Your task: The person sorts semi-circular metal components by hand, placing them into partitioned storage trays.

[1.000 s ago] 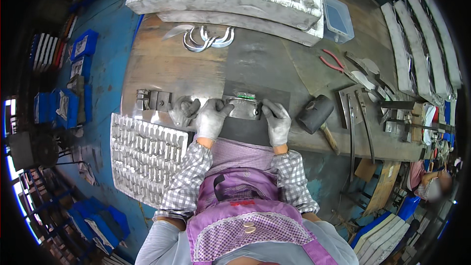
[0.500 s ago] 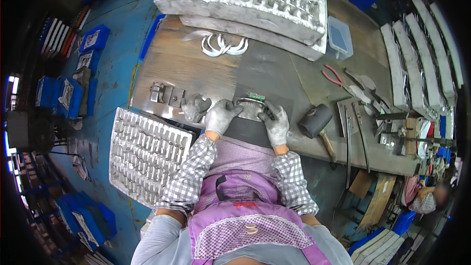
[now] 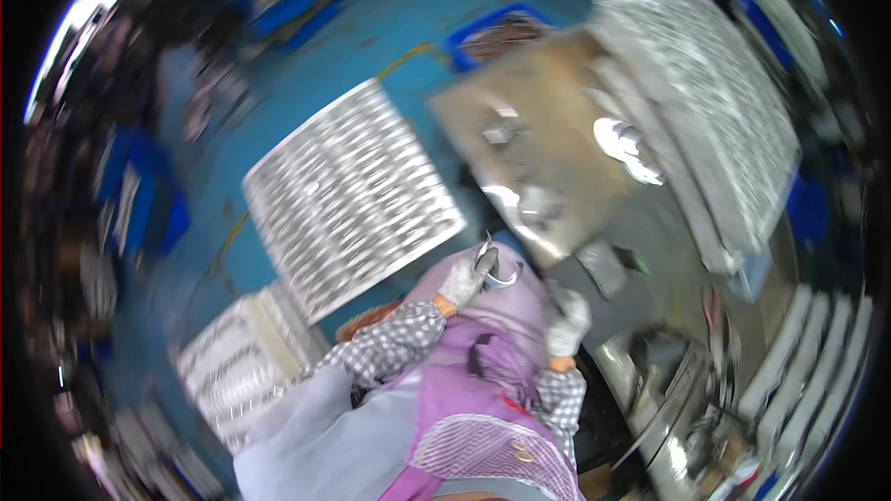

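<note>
My left hand (image 3: 461,285), in a grey-white work glove, is closed on a curved, shiny metal piece (image 3: 502,281) shaped like an open ring. It holds the piece over my lap, off the table edge. My right hand (image 3: 568,323), gloved too, is beside the table's near edge; motion smears its fingers, and I see nothing in it. On the table near that hand lies a flat grey block (image 3: 603,267) with a small green part (image 3: 634,261) at its side. A crumpled grey glove-like thing (image 3: 538,208) rests near the table corner.
A white tray (image 3: 348,195) with rows of metal parts stands left of the table (image 3: 548,121). Shiny curved pieces (image 3: 627,148) lie before a large loaded white tray (image 3: 710,111). A dark mallet head (image 3: 661,351), pliers (image 3: 711,308) and long metal strips are at the right.
My view has swung left, blurring the scene. My left hand has left the block on the table and carries the curved metal piece toward the left tray. The right hand has drawn back.
</note>
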